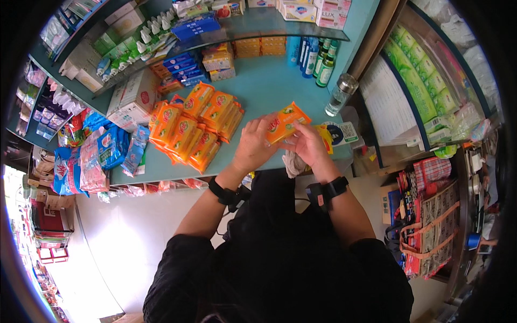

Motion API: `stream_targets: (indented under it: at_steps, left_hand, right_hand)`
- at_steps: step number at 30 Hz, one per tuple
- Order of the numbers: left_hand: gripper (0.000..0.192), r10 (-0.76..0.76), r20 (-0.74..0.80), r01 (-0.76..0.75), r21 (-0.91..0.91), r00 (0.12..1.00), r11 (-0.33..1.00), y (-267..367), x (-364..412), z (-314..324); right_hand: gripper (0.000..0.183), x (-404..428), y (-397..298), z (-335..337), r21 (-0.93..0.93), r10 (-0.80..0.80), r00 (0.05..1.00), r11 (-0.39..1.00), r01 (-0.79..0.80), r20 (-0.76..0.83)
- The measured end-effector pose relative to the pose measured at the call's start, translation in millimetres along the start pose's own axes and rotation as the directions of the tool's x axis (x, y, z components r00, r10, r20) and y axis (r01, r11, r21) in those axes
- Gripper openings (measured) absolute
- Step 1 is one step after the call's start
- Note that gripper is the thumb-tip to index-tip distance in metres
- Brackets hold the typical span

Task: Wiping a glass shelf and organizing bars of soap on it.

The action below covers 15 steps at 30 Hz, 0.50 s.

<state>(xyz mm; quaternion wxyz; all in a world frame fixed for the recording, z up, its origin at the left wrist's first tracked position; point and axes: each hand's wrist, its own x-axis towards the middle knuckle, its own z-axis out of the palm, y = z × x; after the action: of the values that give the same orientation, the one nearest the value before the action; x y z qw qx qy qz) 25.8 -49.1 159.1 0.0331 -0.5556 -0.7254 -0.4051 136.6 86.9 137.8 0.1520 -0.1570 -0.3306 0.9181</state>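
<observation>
Above the front edge of the teal counter (266, 80), both hands hold one orange plastic-wrapped soap packet (287, 123). My left hand (255, 145) grips its left end, with the fingers partly behind it. My right hand (310, 141) has its thumb on the packet's lower right side and its other fingers underneath. To the left of my left hand, similar orange packets (190, 129) lie stacked in several leaning rows on the counter. A crumpled greyish cloth (294, 163) lies at the counter's edge below my right hand.
A glass bottle with a metal lid (341, 95) stands at the right, near a card with a printed code (348, 131). Bottles (324, 68) and boxes (218, 60) stand at the back under a glass shelf (258, 29). Blue detergent bags (113, 147) sit at the left edge.
</observation>
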Motion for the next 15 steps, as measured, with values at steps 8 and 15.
stream_targets:
  at_steps: [8, 15]
  left_hand:
    - [0.081, -0.252, 0.266, 0.233, 0.104, 0.93, 0.967, -52.8, -42.9, 25.7]
    - [0.084, -0.567, 0.516, 0.292, 0.52, 0.642, 0.803, -69.4, -74.1, 42.8]
  right_hand:
    - [0.046, -5.0, 15.8, -38.9, -0.086, -0.076, 0.987, 0.994, 0.065, -0.141]
    - [0.043, -6.3, 25.7, -61.7, -0.15, -0.089, 0.98, 0.987, 0.063, -0.177]
